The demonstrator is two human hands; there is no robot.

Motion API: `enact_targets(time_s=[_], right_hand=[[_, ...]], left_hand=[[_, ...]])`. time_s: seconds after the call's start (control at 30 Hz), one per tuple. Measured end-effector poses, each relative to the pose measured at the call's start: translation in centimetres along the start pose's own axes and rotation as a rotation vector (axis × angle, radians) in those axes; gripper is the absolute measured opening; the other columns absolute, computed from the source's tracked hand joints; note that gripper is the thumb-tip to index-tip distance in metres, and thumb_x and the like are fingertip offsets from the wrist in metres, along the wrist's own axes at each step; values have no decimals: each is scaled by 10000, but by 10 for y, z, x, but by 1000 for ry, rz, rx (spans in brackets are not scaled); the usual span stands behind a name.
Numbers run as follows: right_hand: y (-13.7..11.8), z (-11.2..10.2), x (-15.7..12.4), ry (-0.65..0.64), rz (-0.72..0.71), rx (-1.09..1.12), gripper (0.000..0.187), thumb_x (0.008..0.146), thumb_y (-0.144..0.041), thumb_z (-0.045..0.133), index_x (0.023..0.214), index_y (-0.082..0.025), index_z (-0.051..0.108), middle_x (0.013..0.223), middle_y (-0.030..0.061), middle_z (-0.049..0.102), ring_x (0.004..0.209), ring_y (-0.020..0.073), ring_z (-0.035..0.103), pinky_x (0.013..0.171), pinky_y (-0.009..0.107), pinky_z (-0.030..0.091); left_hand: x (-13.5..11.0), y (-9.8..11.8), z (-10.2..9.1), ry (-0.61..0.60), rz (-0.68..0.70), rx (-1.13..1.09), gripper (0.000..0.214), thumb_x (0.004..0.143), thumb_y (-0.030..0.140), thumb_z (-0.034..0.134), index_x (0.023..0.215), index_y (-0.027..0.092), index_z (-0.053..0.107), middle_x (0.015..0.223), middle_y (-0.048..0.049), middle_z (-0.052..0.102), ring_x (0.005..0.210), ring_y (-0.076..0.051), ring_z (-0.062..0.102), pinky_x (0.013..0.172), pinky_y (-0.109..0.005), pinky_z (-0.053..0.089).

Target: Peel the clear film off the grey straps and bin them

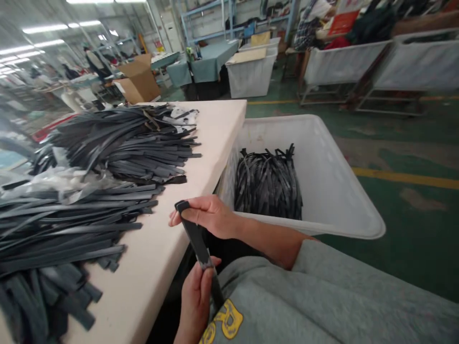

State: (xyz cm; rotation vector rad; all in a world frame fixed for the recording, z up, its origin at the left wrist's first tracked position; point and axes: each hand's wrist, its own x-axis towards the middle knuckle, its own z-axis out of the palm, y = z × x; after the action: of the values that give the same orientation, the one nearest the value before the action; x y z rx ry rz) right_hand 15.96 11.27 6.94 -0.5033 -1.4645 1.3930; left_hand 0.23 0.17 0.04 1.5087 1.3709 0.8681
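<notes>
A dark, flat strip (196, 241), looking like a strap or band, runs between my two hands at the table's edge. My right hand (213, 216) pinches its upper end between thumb and fingers, where the end looks folded or doubled. Lower down, my left hand (196, 294) grips the same strip, the thumb pressed on it near a light mark. Below that hand, the strip hangs against the grey shirt. To the left, piles of similar dark strips (143, 153) lie on the pale table (218, 124), with some clear plastic wrapping (68, 181) among them.
A white plastic bin (333, 191) stands right of the table, holding a bundle of dark strips (268, 184). Beyond are a cardboard box (138, 81), another white bin (251, 71) and wheeled carts (344, 64). A person in a checked garment (304, 31) is at the back right.
</notes>
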Motion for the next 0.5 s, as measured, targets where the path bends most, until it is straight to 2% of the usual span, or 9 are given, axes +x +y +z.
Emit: enact_targets(time_s=[0.1,0.2,0.27,0.37,0.4,0.43,0.5], right_hand=[[-4,-32,-17,84,6,-92,411,929,-550,546,933,-185,735,866,39,708,907,194,642,844,334,492],[-14,-75,-30,251,-49,-208,377,947,-514,535,917,-187,720,901,39,724,920,189,661,911,360,490],[-26,-116,-36,423,-152,-360,326,951,-476,545,902,-199,710,946,35,735,966,194,666,966,377,474],[-45,-194,-45,621,-274,-728,285,967,-429,517,919,-220,705,1043,30,732,1046,203,656,1023,387,446],[-48,-221,-50,662,-243,-886,290,982,-406,482,950,-224,705,1119,34,714,1102,205,636,1045,385,431],[-50,-246,-55,687,-146,-1066,291,990,-372,458,980,-221,706,1223,41,675,1177,208,596,1073,381,407],[-47,-287,-70,696,156,-1373,282,985,-306,454,987,-192,712,1385,74,569,1315,234,482,1125,392,352]], left_hand=[[8,-16,16,-141,-32,14,430,846,574,544,920,202,747,943,-98,748,889,-271,682,809,-368,541],[13,-35,19,-145,-94,-22,496,848,593,537,1071,188,716,1103,-115,728,1000,-280,673,899,-385,530],[11,-49,16,-99,-154,-97,547,856,610,520,1177,191,665,1209,-121,691,1090,-279,651,970,-397,503],[1,-73,11,-1,-263,-188,585,850,634,518,1238,206,613,1261,-117,666,1127,-272,642,1019,-409,475],[-3,-81,10,35,-291,-198,594,834,648,533,1228,210,612,1248,-114,672,1111,-273,651,1022,-414,475],[-7,-89,8,66,-313,-203,607,812,664,551,1213,212,616,1230,-112,680,1095,-277,659,1023,-420,475],[-15,-102,7,107,-344,-204,645,749,701,597,1170,215,626,1192,-113,695,1064,-296,673,1017,-438,484]])
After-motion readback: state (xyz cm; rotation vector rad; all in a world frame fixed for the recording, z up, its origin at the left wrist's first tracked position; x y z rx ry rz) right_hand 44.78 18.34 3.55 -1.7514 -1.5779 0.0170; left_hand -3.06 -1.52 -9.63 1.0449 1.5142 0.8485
